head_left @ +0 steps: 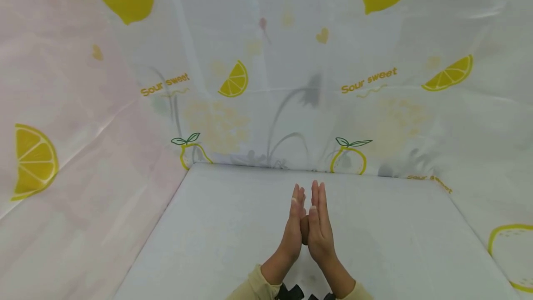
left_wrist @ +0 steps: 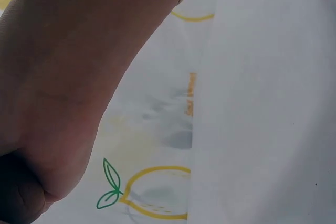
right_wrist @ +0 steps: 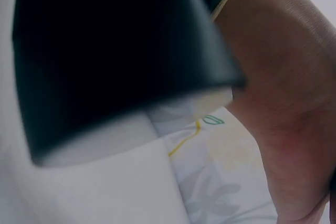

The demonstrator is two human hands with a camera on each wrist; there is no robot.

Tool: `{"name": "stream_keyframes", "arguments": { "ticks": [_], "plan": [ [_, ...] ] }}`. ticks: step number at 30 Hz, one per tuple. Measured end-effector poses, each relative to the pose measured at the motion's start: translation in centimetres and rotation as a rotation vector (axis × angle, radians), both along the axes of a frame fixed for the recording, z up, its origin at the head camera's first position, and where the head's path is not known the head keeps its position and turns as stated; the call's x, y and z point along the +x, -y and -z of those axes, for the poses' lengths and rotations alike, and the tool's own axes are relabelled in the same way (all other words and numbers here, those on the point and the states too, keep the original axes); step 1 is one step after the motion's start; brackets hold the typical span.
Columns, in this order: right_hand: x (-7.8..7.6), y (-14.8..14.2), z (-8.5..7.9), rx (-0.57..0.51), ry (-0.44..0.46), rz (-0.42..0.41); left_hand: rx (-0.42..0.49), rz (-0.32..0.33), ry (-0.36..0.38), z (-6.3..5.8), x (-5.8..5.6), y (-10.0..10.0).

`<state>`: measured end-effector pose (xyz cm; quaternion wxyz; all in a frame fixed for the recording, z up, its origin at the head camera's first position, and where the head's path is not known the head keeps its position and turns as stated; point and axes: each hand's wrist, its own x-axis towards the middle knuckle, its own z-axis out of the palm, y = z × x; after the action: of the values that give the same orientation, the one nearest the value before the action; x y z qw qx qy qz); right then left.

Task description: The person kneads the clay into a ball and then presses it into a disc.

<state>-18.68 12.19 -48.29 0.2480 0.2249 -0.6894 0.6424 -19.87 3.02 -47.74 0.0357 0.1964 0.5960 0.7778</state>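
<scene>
Between my two palms sits a brown rounded lump (head_left: 305,230), partly covered by the hands in the head view. My left hand (head_left: 293,230) presses it from the left, its fingers straight and pointing up and away. From the other side my right hand (head_left: 320,233) presses with its palm, fingers also straight. The fingertips of the two hands stand apart. In the left wrist view, the left wrist (left_wrist: 68,77) fills the upper left, with a dark rounded shape (left_wrist: 21,192) below it. The right wrist view shows the right wrist and heel of the hand (right_wrist: 294,103), fingers out of frame.
A white tabletop (head_left: 225,207) lies under the hands. Cloth printed with lemons (head_left: 258,119) hangs behind it and along both sides. Black wrist-worn gear (head_left: 289,292) shows at the sleeves, and a large black housing (right_wrist: 121,51) blocks much of the right wrist view.
</scene>
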Motion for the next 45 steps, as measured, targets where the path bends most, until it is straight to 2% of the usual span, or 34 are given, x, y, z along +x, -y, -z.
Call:
{"name": "stream_keyframes", "arguments": {
  "ticks": [6, 13, 19, 26, 33, 40, 45],
  "plan": [
    [-0.1, 0.0, 0.1, -0.005, -0.018, 0.025, -0.011, -0.045, 0.011, 0.0, -0.1, -0.2],
    [-0.4, -0.4, 0.3, -0.011, -0.006, 0.073, -0.056, -0.078, -0.051, 0.5, -0.4, -0.2],
    [-0.8, -1.0, 0.7, -0.037, 0.057, 0.099, -0.161, -0.116, -0.092, 1.0, -0.6, 0.2],
    [-1.4, -1.8, 1.6, -0.049, 0.128, 0.121, -0.310, -0.195, -0.105, 1.5, -0.7, 0.4],
    [-1.8, -2.8, 2.9, -0.007, 0.207, 0.162, -0.433, -0.228, -0.127, 2.3, -0.9, 0.8],
    [-2.0, -3.5, 4.3, 0.049, 0.267, 0.215, -0.544, -0.258, -0.142, 3.5, -1.3, 1.4],
    [-2.2, -3.9, 5.3, 0.095, 0.307, 0.254, -0.641, -0.283, -0.186, 4.2, -1.5, 1.5]
  ]
}}
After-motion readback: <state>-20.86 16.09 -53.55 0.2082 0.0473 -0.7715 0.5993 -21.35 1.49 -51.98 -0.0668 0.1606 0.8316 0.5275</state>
